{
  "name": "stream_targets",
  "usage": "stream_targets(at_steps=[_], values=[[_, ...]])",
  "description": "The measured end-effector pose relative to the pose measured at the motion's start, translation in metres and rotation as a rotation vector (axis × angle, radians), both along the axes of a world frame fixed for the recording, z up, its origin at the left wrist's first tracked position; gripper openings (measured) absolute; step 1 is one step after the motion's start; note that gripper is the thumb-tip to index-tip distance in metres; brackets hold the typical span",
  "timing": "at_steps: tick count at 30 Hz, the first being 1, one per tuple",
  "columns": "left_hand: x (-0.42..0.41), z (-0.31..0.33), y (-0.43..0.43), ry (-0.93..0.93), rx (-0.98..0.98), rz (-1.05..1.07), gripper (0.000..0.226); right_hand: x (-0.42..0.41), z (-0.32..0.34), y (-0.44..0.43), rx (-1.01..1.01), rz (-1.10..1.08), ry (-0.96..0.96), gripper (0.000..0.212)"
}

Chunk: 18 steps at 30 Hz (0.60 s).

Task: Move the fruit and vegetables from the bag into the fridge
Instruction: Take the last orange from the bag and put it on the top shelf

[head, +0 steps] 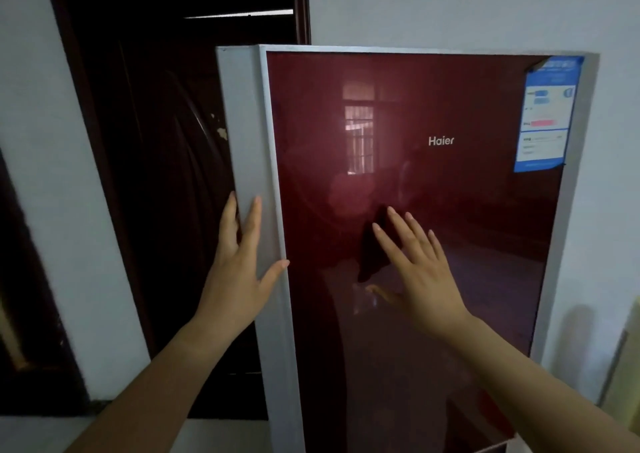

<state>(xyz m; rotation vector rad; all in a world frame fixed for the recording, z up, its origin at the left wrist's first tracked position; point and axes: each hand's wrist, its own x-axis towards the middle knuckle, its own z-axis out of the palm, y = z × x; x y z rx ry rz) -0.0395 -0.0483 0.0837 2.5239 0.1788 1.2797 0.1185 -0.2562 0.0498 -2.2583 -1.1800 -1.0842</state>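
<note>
I cannot see inside the fridge point(415, 175) because its shut red door hides everything, its base runs off the bottom edge, the print on the blue label point(545, 113) is too blurred to read, and my forearms are cut off below.

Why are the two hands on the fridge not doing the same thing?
The left hand wraps round the grey side edge of the fridge door, fingers on the side and thumb on the front; the right hand is spread flat over the red glass front. The left hand points straight up; the right hand leans to the left. Both are bare, open and hold nothing.
</note>
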Motion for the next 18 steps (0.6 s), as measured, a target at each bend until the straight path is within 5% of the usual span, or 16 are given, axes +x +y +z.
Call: stream_targets(at_steps=[9, 18], values=[[0.052, -0.005, 0.011, 0.101, 0.376, 0.252, 0.085, 0.046, 0.0, 0.021, -0.032, 0.025, -0.05, 0.097], [0.1, -0.015, 0.016, 0.142, 0.383, 0.264, 0.099, 0.063, 0.005, 0.03, 0.025, -0.094, 0.009, 0.106]])
